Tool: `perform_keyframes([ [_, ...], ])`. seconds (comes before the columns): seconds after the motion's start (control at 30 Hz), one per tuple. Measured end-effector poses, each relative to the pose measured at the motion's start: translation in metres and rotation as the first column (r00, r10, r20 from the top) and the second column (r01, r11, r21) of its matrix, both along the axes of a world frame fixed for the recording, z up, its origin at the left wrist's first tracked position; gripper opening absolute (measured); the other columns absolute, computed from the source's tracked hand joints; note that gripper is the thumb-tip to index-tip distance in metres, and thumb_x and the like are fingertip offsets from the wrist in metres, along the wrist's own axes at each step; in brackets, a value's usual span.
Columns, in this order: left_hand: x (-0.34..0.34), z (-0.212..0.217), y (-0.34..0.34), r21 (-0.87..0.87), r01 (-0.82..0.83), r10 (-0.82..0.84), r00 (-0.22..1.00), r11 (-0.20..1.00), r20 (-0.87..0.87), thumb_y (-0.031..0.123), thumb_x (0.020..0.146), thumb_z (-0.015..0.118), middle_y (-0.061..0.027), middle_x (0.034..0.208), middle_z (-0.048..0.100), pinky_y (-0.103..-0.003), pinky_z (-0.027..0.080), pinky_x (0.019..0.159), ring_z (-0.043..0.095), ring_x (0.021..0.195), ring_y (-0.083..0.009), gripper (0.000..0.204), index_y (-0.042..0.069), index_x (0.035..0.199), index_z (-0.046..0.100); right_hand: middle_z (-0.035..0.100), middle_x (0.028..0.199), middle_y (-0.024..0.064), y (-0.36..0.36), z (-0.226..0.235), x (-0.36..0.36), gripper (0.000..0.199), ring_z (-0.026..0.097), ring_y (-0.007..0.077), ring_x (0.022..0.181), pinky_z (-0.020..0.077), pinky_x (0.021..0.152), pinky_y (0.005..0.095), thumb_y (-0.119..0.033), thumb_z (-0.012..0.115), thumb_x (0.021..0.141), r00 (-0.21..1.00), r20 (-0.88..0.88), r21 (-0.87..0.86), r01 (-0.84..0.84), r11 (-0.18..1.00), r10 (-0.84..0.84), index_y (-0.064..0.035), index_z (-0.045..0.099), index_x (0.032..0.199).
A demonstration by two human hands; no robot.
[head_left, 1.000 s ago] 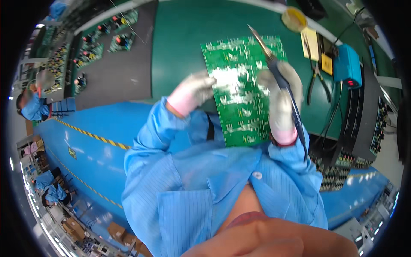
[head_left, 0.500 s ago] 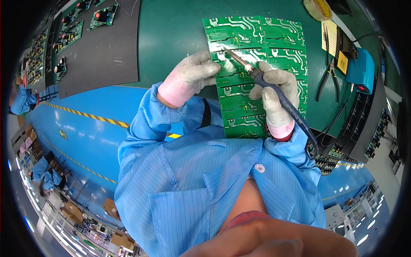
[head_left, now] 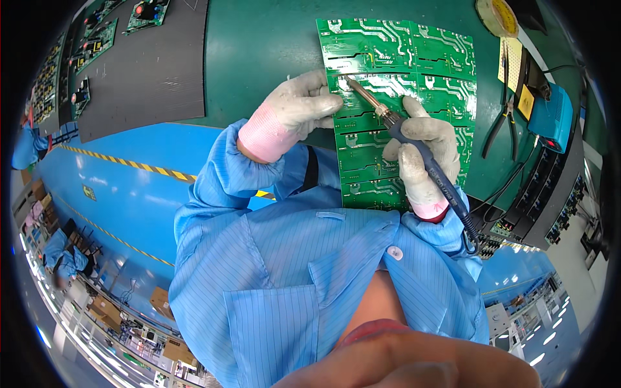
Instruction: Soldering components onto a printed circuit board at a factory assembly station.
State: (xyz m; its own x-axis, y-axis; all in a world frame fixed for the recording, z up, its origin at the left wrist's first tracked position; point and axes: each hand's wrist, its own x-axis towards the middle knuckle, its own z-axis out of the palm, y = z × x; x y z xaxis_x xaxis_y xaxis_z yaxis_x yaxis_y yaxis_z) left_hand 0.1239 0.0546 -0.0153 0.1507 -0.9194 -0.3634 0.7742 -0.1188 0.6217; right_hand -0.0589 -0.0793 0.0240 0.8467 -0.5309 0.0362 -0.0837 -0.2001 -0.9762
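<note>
A green printed circuit board panel [head_left: 375, 116], split into several like boards with silvery solder tracks, lies in front of me on the green bench. My right hand [head_left: 430, 145], in a whitish glove with a pink cuff, is wrapped round the dark blue handle of a soldering iron [head_left: 424, 152]. The iron slants up and left, its tip at or just above the solder pads near the panel's left edge. At that edge, my left hand [head_left: 301, 103], gloved alike, pinches the panel between thumb and fingers. Part of the fingers is hidden.
Right of the panel lie black-handled pliers [head_left: 503, 129], a teal soldering station [head_left: 551, 118], a yellow sponge [head_left: 511, 63] and a tape roll [head_left: 498, 16]. The iron's cable runs down behind my right forearm. Populated boards [head_left: 94, 48] stand on a dark mat [head_left: 152, 71] at left.
The whole view has shifted a little, so the panel and bench items sit slightly farther right. Both hands keep their holds, and the iron's tip stays over the same left part of the panel.
</note>
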Motion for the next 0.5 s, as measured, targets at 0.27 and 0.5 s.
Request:
perform_keyframes([
  [0.27,-0.002,-0.009,0.0,-0.003,-0.01,0.01,1.0,1.0,0.012,0.019,0.088,0.063,-0.0154,0.122,0.055,-0.037,0.048,0.096,0.057,0.11,-0.0232,0.058,-0.009,0.131,0.036,0.064,0.073,0.0057,-0.004,0.001,0.004,0.02,0.064,0.024,0.081,0.0408,0.099,0.0421,-0.013,0.066,0.076,0.998,0.028,-0.224,-0.057,0.973,0.064,-0.0069,0.058,0.094],
  [0.5,-0.002,-0.009,0.0,0.026,-0.019,0.018,0.999,0.999,0.041,0.018,0.088,0.062,-0.0157,0.121,0.055,-0.036,0.049,0.095,0.058,0.108,-0.0231,0.057,-0.01,0.131,0.037,0.065,0.091,0.0151,-0.006,-0.006,-0.003,0.026,0.058,0.0364,0.11,0.0439,0.094,0.0397,-0.009,0.067,0.071,0.998,0.008,-0.166,-0.06,0.984,0.062,-0.0062,0.06,0.095],
])
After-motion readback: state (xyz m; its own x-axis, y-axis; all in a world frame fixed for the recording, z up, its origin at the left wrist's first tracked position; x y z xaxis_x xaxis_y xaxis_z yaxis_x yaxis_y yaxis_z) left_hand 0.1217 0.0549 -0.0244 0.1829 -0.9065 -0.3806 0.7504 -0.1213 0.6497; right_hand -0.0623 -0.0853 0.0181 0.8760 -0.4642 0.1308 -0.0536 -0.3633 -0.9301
